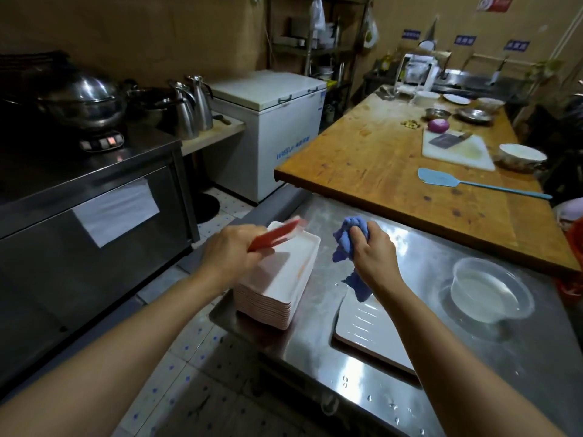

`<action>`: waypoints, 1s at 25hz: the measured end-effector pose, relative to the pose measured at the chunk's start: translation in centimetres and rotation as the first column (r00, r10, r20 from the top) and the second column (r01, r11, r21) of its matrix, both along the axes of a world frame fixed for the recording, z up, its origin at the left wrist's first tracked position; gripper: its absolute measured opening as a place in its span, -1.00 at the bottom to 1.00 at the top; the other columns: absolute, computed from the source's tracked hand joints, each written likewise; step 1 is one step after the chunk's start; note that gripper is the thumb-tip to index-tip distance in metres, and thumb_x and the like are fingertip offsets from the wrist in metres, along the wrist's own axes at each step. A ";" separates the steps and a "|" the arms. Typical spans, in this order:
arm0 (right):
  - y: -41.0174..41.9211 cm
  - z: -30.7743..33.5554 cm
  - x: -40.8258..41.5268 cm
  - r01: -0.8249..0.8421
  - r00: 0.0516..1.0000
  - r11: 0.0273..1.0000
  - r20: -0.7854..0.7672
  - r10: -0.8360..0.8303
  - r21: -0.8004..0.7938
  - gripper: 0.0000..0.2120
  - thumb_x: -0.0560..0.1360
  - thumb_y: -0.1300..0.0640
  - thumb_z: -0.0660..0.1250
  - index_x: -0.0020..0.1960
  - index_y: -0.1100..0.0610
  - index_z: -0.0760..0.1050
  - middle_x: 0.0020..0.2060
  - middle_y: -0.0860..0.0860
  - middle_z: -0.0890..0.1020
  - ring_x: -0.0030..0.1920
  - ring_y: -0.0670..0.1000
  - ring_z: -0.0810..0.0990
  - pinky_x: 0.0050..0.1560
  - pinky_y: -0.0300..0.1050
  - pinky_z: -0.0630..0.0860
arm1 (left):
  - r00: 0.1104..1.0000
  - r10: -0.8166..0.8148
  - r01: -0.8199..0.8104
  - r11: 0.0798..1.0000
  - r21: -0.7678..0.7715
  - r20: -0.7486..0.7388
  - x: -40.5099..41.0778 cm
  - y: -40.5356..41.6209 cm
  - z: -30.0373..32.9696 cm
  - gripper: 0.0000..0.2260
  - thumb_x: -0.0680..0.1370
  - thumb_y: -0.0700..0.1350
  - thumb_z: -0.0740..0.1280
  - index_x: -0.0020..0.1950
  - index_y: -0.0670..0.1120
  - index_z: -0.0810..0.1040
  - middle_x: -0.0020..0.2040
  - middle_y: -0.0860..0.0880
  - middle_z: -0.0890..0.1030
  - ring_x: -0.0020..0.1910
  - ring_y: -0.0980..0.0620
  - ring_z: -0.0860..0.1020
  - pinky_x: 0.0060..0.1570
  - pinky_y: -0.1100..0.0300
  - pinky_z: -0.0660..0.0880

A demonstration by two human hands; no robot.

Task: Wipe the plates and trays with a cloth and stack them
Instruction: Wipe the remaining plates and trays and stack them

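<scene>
the stack of white trays [274,291] sits at the left end of the steel counter [441,342], its near corner just inside the counter's edge and its long side running along that edge toward the floor drop. the left hand [232,253] is over the top tray, fingers curled round a thin red tray [276,237] held tilted on edge, motion-blurred, its far tip above the stack's far corner. the right hand [372,250] grips a bunched blue cloth [347,244] just beside the stack, a tail of cloth hanging under the wrist. below that forearm a single white ridged tray [366,329] lies flat on the steel, its near edge close to the counter's front lip, well apart from the stack with bare wet metal between them. to the right a clear plastic tub [490,291] holding water stands on the steel, near the wooden table's [394,159] overhanging edge. that table carries a blue spatula [441,179], a white cutting board [460,149] with a cleaver [448,140], a purple onion [438,125] and bowls further back. left of the counter the tiled floor [195,357] opens as a narrow aisle between the steel cabinet [94,231] and the counter, leading back to a white chest freezer [277,121].
</scene>
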State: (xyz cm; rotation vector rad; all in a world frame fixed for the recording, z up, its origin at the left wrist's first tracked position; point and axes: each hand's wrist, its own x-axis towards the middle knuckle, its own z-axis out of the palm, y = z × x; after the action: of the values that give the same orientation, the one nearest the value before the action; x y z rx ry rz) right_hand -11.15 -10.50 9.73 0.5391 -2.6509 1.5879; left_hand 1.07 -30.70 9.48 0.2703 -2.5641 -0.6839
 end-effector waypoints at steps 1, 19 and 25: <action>0.2 -0.3 0.0 0.012 1.000 1.000 0.011 -0.012 -0.002 -0.83 0.60 0.11 0.11 -0.01 0.13 0.45 -0.14 0.06 0.57 -0.23 -0.08 0.51 -0.31 -0.37 0.37 | 0.999 -0.041 0.044 0.981 -0.188 0.020 0.3 -0.3 -0.6 -0.89 0.44 -0.09 0.46 -0.06 0.01 0.64 -0.20 0.06 0.62 -0.21 0.02 0.59 -0.30 0.16 0.49; 1.9 -4.3 0.4 0.106 0.985 0.993 0.131 -0.113 0.056 -0.79 0.60 0.06 0.12 0.06 0.13 0.47 -0.10 0.12 0.63 -0.13 0.10 0.58 -0.23 -0.03 0.58 | 0.920 -0.376 0.387 0.824 -0.414 0.111 1.4 -3.4 -9.3 -0.93 0.43 -0.24 0.38 -0.15 -0.14 0.66 -0.10 -0.02 0.68 -0.17 -0.01 0.65 -0.49 0.11 0.56; 1.9 -4.8 -0.1 0.124 0.982 0.990 0.135 -0.133 0.071 -0.80 0.59 0.05 0.13 0.02 0.13 0.46 -0.11 0.15 0.62 -0.11 0.14 0.59 -0.10 0.07 0.58 | 0.904 -0.355 0.423 0.825 -0.376 0.238 -0.5 -4.3 -9.9 -0.52 0.07 -0.18 0.67 -0.06 -0.11 0.67 -0.01 -0.02 0.68 -0.07 -0.02 0.66 -0.39 0.09 0.61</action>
State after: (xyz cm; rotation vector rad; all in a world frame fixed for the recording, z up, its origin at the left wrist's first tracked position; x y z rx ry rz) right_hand -11.27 -8.59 4.97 0.2597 -2.7791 1.5666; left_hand 0.53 -35.00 -0.40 -0.3733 -2.8686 -0.2253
